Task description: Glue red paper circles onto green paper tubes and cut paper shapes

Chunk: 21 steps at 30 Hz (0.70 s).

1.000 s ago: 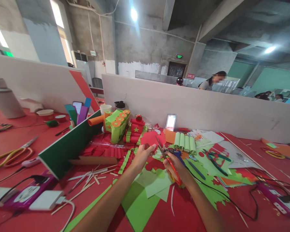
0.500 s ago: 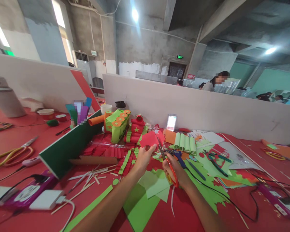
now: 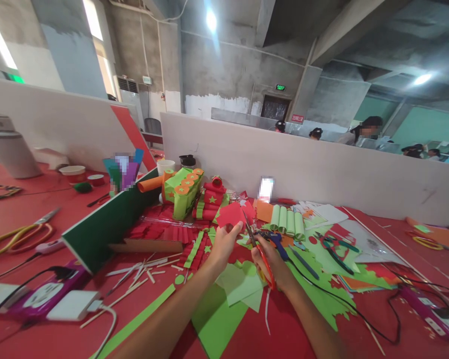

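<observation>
My left hand (image 3: pixel 225 243) is closed, pinching a piece of red paper (image 3: pixel 229 214) between thumb and fingers. In my right hand (image 3: pixel 271 262) is a pair of scissors (image 3: pixel 265 262) with red and yellow handles, my fingers wrapped round them. The scissor blades point up and away, at the right edge of the red paper. Below my hands lie pale green paper pieces (image 3: pixel 239 285) and a brighter green sheet (image 3: pixel 219 324). Just beyond the paper stand red rolls with green bands and stars (image 3: pixel 212 200) and a green and orange paper model (image 3: pixel 182 189).
A green board (image 3: pixel 105 224) stands upright at left, near loose sticks (image 3: pixel 142 276) and a purple power strip (image 3: pixel 47 294). On the right are a blue glue gun (image 3: pixel 279 244) with its cord, green-handled pliers (image 3: pixel 336 252) and light green paper rolls (image 3: pixel 287 221). A white partition (image 3: pixel 224 149) runs behind.
My hands, the red paper and the scissors look almost unmoved. The view has shifted very slightly. Beyond the partition, a person has moved to the right and leans lower.
</observation>
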Available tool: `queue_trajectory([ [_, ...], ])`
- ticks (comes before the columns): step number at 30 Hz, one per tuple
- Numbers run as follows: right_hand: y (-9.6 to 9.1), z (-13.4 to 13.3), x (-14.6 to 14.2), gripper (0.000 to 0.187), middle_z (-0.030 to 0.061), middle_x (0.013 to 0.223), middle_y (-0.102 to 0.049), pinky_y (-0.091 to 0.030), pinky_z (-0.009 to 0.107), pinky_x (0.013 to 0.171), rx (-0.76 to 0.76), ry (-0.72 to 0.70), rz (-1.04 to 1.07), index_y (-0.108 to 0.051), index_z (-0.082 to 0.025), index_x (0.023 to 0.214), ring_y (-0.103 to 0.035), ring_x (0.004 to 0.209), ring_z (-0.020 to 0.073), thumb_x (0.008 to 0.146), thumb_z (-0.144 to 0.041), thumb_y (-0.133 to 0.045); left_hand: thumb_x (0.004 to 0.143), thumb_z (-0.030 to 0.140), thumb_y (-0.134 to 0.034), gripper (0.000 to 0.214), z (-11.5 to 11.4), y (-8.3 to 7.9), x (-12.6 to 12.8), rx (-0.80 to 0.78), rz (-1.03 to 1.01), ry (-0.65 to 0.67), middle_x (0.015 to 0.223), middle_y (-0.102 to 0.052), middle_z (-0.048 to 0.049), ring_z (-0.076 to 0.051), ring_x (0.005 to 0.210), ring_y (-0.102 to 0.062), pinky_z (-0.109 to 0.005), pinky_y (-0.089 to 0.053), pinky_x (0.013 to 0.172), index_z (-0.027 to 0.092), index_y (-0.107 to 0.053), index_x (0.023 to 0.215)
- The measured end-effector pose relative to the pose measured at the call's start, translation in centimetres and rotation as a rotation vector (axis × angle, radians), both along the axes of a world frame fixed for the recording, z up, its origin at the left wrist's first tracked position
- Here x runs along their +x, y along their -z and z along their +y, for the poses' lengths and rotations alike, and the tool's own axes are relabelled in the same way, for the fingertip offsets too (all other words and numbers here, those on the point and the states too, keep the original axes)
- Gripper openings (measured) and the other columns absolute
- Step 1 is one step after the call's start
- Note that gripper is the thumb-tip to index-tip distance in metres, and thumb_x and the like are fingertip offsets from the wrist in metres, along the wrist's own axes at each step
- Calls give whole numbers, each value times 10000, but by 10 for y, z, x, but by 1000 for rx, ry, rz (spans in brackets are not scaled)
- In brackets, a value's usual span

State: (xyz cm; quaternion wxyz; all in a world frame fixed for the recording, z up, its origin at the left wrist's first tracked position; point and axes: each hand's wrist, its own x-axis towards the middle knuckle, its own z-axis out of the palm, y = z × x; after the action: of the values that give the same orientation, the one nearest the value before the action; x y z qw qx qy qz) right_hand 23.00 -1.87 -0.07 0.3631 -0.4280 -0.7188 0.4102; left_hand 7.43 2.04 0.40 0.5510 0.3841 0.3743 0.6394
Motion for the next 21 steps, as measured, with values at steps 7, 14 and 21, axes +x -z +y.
queue_trajectory([
  [7, 0, 0, 1, 566, -55, 616, -424, -331, 239, 489, -1, 9, 0, -517, -197, 1162, -400, 501, 123, 893, -689, -444, 648, 443, -771, 341, -2, -1, 1, 2, 25, -31, 614, -642, -31, -164, 573, -618, -274, -479, 606, 142, -613, 616],
  [14, -4, -3, 1, 523, -46, 635, -443, -335, 241, 502, 18, 3, -13, -530, -204, 1154, -401, 516, 124, 906, -658, -458, 660, 448, -758, 337, -2, -1, 0, 6, 15, -15, 630, -667, -52, -193, 629, -651, -281, -495, 629, 143, -619, 631],
  [21, -4, -2, 0, 533, -52, 610, -419, -330, 238, 487, 14, 14, -30, -531, -204, 1152, -403, 501, 127, 900, -668, -456, 651, 430, -764, 323, -4, -5, 0, 6, 27, -35, 582, -635, -26, -158, 555, -600, -264, -465, 583, 153, -609, 590],
])
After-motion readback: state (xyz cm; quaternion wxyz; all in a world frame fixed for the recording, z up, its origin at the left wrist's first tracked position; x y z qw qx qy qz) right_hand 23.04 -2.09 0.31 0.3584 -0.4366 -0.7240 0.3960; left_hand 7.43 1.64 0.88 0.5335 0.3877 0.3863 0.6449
